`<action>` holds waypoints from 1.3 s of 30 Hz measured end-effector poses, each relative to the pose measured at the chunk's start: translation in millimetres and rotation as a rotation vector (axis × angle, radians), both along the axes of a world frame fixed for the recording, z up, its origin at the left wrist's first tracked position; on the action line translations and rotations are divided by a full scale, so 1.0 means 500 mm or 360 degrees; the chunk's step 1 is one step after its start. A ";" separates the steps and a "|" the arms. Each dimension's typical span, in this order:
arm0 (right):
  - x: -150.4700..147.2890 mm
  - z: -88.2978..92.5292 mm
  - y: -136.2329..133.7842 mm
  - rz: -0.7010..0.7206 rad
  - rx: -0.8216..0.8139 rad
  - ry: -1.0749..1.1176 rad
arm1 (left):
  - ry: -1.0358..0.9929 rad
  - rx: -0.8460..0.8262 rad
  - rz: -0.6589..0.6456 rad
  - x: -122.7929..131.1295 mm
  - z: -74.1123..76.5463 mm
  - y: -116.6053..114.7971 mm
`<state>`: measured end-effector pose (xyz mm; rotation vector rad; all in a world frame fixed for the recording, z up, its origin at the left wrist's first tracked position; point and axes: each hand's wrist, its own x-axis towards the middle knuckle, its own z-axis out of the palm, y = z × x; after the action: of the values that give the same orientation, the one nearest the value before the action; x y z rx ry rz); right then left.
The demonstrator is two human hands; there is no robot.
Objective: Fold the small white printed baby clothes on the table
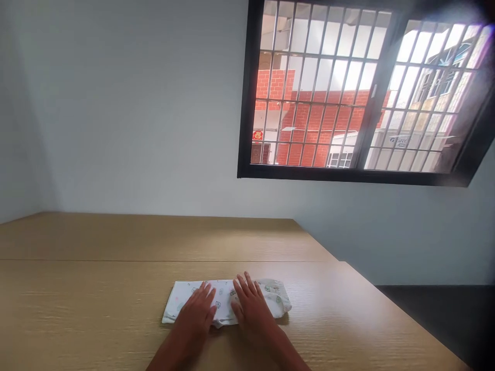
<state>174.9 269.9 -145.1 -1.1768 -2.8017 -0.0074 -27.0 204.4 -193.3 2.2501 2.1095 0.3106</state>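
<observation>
Folded cloth (273, 296): white, scattered small print in green, grey and faint pink. Tabletop (96, 293): light oak tone, fine wood grain running left to right, one darker seam line across the far part. Wall (116, 129): plain pale grey. Window frame (244, 103), far right: black, bars dark grey. Brick building (276, 82) beyond: red, pale mortar lines, white panels toward right. Floor (433, 319), right: black.
</observation>
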 end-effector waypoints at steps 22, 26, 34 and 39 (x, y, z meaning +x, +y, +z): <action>0.004 -0.002 0.038 -0.0156 -0.0072 -0.0208 | -0.0087 -0.0126 0.0061 0.009 0.029 0.017; -0.037 -0.016 0.009 0.0070 -0.0127 -0.0139 | -0.0109 -0.0133 -0.0146 0.061 0.039 0.026; 0.024 -0.014 0.063 -0.0204 -0.0107 -0.0320 | -0.0106 -0.0211 0.0146 -0.029 0.024 0.021; 0.062 -0.003 0.087 -0.0315 -0.0020 -0.0448 | -0.0037 -0.0236 0.0283 -0.084 0.016 0.014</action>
<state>206.0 313.5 -146.5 -1.5634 -2.9044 -0.1848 -69.1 211.3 -185.4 1.9753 2.2437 0.1785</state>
